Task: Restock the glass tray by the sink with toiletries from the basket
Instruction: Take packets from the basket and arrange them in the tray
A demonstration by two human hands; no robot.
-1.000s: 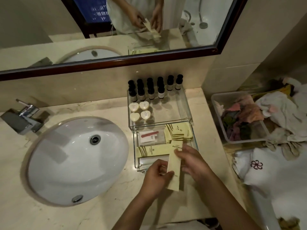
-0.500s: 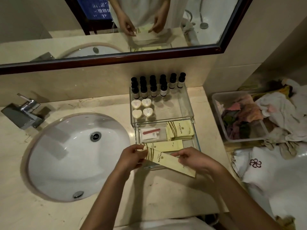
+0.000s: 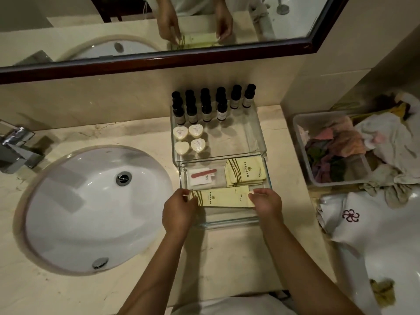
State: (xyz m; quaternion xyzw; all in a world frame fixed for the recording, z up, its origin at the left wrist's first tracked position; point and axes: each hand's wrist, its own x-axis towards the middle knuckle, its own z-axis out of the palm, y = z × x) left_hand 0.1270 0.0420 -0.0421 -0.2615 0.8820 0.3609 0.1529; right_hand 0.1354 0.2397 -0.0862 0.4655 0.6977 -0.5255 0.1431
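- Since half a second ago, lowered and levelled the long cream packet (image 3: 223, 197): slanted then, right end low over the counter; now down in the front part of the near glass tray (image 3: 227, 223)
- A second ago, held nearly end-on to the wall above that tray's front rim
- Pinching the striped end with the fingertips of the left hand (image 3: 179, 210); gripping the plain end with the right hand (image 3: 267, 204), fingers curled over it
- Long axis running left to right, parallel to the tray's front wall; printed face up, brown stripes toward the sink (image 3: 97, 208)
- Just behind it in the same tray: one clear sachet with a pink nail file (image 3: 202, 176) on the left and one fanned stack of square cream sachets (image 3: 245, 171) on the right, too overlapped to count
- In the far glass tray (image 3: 259, 133): ten small dark-capped bottles (image 3: 206, 109), six in the back row and four in front; four heart-shaped soaps (image 3: 180, 134) in a two-by-two block at its left
- Right of the counter: one clear plastic tub (image 3: 300, 142) of crumpled cloths
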